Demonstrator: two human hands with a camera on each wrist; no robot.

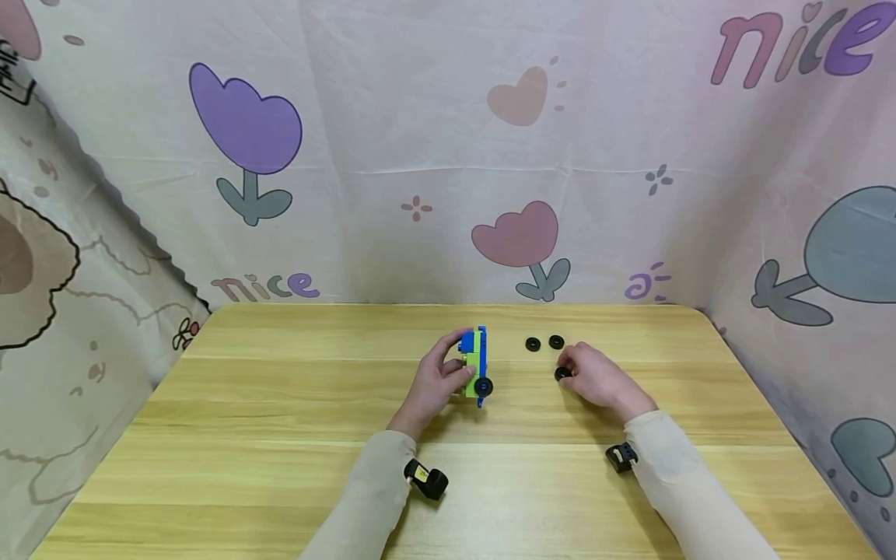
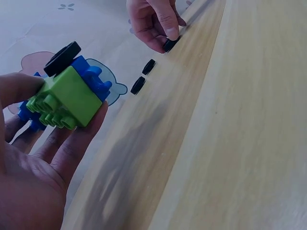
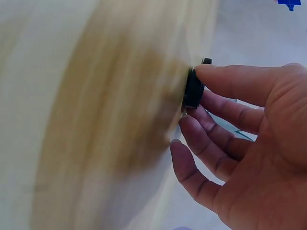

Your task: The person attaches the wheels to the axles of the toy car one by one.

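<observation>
A toy car [image 1: 472,364] of green and blue building blocks is in the grip of my left hand [image 1: 435,383], tilted up on its end above the table. One black wheel [image 1: 483,386] sits on its near end; in the left wrist view, green studs [image 2: 50,106] face the palm. Right of the car, my right hand [image 1: 600,379] pinches a loose black wheel [image 3: 193,90] between thumb and index finger, close to the tabletop. The other fingers of that hand curve loosely beside it. Two more black wheels [image 1: 533,344] [image 1: 556,341] lie flat just beyond my right fingertips.
The wooden table [image 1: 245,404] reaches back to a printed cloth [image 1: 392,233] that hangs behind it and along both sides. Each sleeve carries a small black wrist camera [image 1: 428,481] [image 1: 621,457] low over the table.
</observation>
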